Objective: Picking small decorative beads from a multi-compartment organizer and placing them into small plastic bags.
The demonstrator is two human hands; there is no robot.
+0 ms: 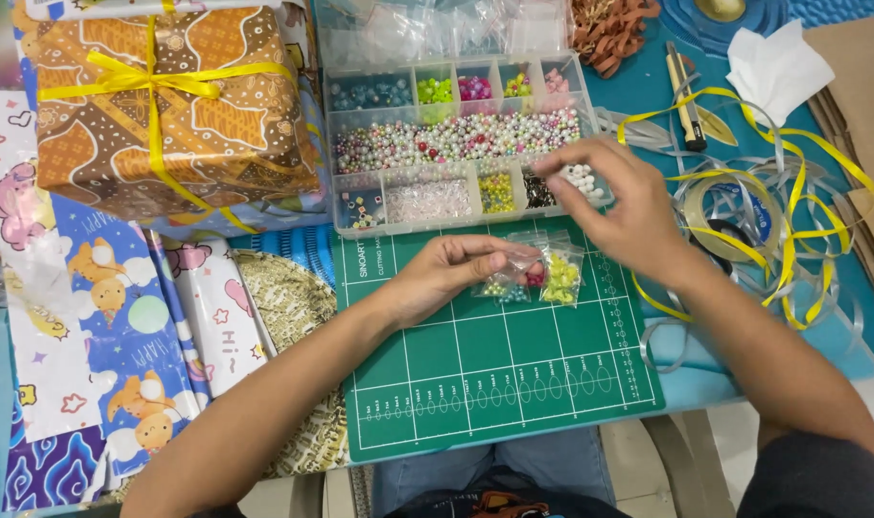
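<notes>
My left hand rests on a green cutting mat and pinches a small clear plastic bag with mixed beads in it. Beside it lies a second small bag of yellow-green beads. My right hand reaches over the near right corner of a clear compartment bead box, fingertips pinched at the white beads there. Whether a bead sits between the fingers is too small to tell.
A gift box wrapped in brown patterned paper with a yellow ribbon stands at the left on sheets of wrapping paper. Loose yellow and silver ribbon, a tape roll, a utility knife and white tissue lie at the right.
</notes>
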